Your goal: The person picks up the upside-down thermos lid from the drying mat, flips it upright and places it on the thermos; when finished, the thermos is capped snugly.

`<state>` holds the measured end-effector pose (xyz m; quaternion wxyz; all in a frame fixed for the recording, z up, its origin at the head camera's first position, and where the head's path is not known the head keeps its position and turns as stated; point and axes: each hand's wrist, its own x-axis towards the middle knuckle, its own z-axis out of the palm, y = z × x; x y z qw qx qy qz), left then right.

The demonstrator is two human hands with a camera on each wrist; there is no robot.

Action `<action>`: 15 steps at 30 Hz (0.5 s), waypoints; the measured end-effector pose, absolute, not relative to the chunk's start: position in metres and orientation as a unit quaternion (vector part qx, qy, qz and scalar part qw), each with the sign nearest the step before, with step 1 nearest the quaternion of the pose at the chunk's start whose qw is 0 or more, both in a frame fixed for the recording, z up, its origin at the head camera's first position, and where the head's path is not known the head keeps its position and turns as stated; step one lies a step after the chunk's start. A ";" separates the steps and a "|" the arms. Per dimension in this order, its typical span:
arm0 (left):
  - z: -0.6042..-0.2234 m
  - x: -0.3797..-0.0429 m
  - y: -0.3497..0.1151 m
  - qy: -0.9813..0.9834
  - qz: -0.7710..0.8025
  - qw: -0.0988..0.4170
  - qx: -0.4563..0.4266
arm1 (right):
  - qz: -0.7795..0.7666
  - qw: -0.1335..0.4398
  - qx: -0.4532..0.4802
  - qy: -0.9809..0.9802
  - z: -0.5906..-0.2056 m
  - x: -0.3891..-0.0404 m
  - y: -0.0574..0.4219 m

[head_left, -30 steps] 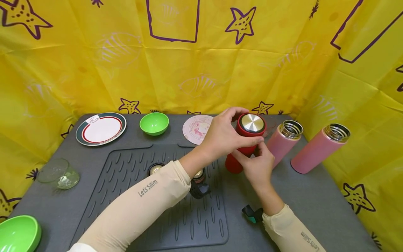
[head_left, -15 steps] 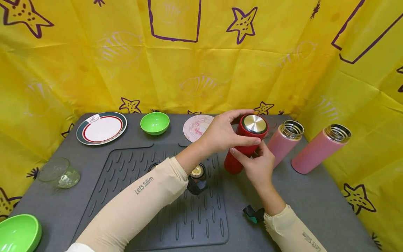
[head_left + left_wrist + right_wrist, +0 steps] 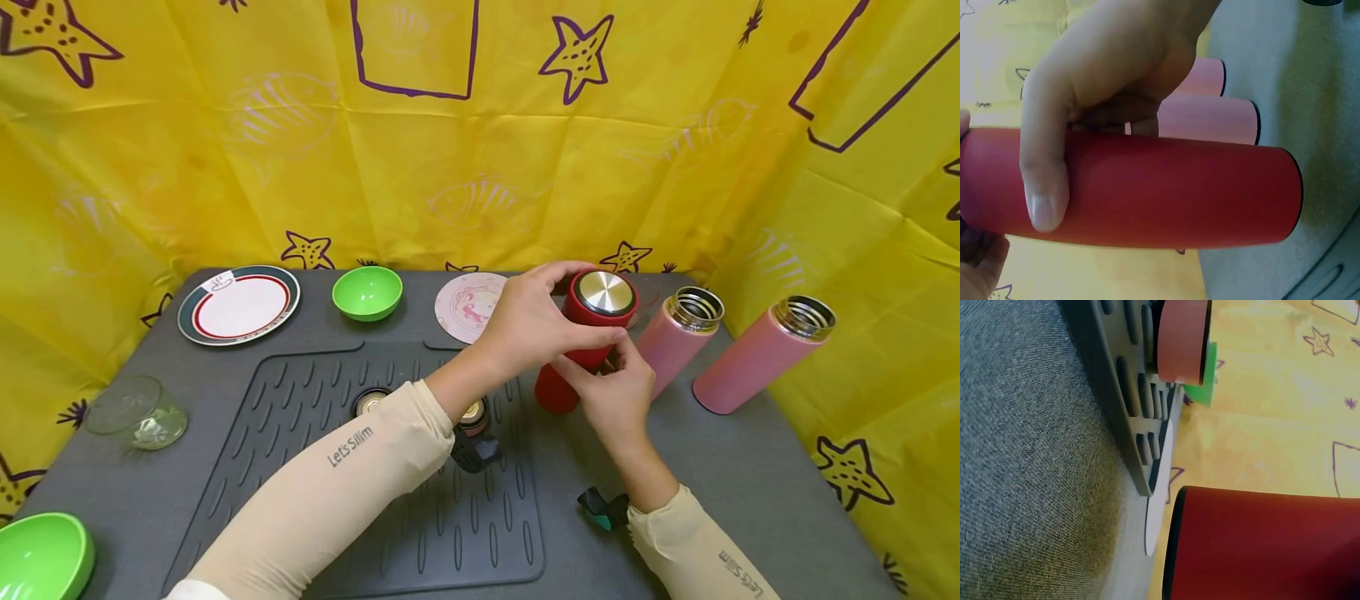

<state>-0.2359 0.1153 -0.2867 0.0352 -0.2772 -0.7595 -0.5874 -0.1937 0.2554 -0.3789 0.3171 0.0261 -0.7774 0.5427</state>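
Observation:
A red insulated bottle (image 3: pixel 557 392) with a silver-topped lid (image 3: pixel 603 292) is upright between both hands. Around its upper end the left hand (image 3: pixel 528 321) holds, thumb in front. Lower down, the right hand (image 3: pixel 615 400) grips the bottle's body, its thumb across the red side (image 3: pixel 1179 194) in the left wrist view; its other fingers are behind the bottle. The base (image 3: pixel 1175 544) seems raised off the tabletop in the right wrist view. Just right stand two pink bottles, one nearer (image 3: pixel 675 342) and one farther right (image 3: pixel 761 358), both with bare metal mouths.
A grey drying mat (image 3: pixel 480 550) carries two lids, one partly behind the left sleeve (image 3: pixel 371 402) and one near the wrist strap (image 3: pixel 472 414). Along the back are a rimmed plate (image 3: pixel 240 307), a green bowl (image 3: pixel 367 293) and a pink plate (image 3: pixel 468 307). A glass (image 3: pixel 138 412) lies left, above another green bowl (image 3: pixel 45 554).
Both hands stay on the red bottle. Its top shifts slightly right at first, then stays nearly in place, with small movements of the left hand and forearm.

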 end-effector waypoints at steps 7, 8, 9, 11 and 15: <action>-0.287 -0.244 0.108 -0.755 -0.574 0.002 -0.316 | 0.568 0.275 0.026 -0.775 -0.377 -0.190 0.257; -0.287 -0.244 0.108 -0.756 -0.573 -0.002 -0.317 | 0.569 0.274 0.027 -0.774 -0.376 -0.189 0.257; -0.287 -0.244 0.108 -0.757 -0.572 -0.005 -0.316 | 0.571 0.274 0.029 -0.774 -0.376 -0.189 0.257; -0.288 -0.244 0.109 -0.759 -0.572 -0.007 -0.312 | 0.569 0.277 0.029 -0.774 -0.376 -0.190 0.257; -0.289 -0.240 0.113 -0.775 -0.564 0.004 -0.286 | 0.558 0.295 0.032 -0.775 -0.378 -0.192 0.256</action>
